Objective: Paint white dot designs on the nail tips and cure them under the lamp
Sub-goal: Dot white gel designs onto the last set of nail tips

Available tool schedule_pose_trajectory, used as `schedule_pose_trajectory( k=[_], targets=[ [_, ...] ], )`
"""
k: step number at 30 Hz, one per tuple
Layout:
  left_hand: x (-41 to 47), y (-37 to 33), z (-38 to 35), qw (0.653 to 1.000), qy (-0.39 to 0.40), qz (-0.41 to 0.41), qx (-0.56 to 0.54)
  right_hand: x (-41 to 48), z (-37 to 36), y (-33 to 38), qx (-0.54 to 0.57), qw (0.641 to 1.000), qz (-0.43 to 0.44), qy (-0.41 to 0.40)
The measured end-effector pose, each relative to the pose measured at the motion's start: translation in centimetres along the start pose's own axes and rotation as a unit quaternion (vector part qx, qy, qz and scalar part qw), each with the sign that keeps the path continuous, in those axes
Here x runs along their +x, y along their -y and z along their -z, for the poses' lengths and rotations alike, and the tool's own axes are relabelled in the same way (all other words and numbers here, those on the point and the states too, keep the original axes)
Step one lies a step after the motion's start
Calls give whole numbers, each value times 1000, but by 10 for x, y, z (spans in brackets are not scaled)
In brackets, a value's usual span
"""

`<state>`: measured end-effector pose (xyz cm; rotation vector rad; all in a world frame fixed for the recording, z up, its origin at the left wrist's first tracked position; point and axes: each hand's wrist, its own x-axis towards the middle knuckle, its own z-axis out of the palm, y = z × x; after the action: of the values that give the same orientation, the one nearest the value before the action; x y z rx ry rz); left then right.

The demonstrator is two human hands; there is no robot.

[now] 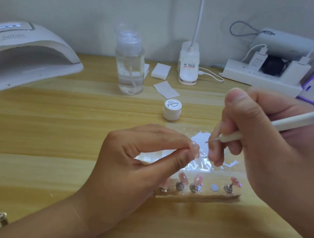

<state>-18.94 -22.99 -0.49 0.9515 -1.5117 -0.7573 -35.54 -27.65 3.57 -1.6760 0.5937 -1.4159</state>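
At the centre of the bench (50,134), the left hand (137,156) holds one pink nail tip (195,147) above the clear palette sheet (201,166). Its thumb and first fingers (169,138) are curled and pinch the tip on its holder. White dots already show on the tip's upper face, which is turned toward the tool, evidently to present the surface for painting.

The right hand (268,143) grips a white dotting tool (283,120) pen-fashion, with its fingers (233,109) closed round the shaft low down, presumably for fine control. The metal point hangs just beside the held tip, over the white gel smear (201,139) on the sheet. Whether it touches the gel cannot be told. The lower fingers of this hand reach down toward the sheet, probably as a brace.

The stand (201,196) lies just in front of the hands, within easy reach. It carries four pink tips on metal holders, and one bare disc (213,187) marks the vacant place, judged to belong to the tip in hand.

The gel jar (171,108) stands closed behind the sheet. The curing lamp (20,55) sits well apart at far left with its opening facing the work. In the inspector's judgement, dotting is under way and curing is not yet begun.
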Motion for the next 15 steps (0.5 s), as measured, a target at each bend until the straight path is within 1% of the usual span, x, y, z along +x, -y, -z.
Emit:
schedule_pose_trajectory(
  k=[4, 8, 11, 13, 15],
  targets=[
    [-1, 0, 0, 1000, 0, 12, 0, 2, 1, 2, -2, 1000, 3, -4],
    [-1, 0, 1, 1000, 3, 4, 1, -2, -1, 4, -43, 999, 7, 20],
    [0, -1, 1, 1000, 7, -5, 7, -4, -1, 4, -53, 998, -3, 34],
    [0, -3, 1, 1000, -1, 0, 10, -3, 1, 4, -69, 997, 2, 30],
    [-1, -5, 0, 1000, -20, 13, 8, 2, 6, 2, -109, 994, 10, 8]
  ],
)
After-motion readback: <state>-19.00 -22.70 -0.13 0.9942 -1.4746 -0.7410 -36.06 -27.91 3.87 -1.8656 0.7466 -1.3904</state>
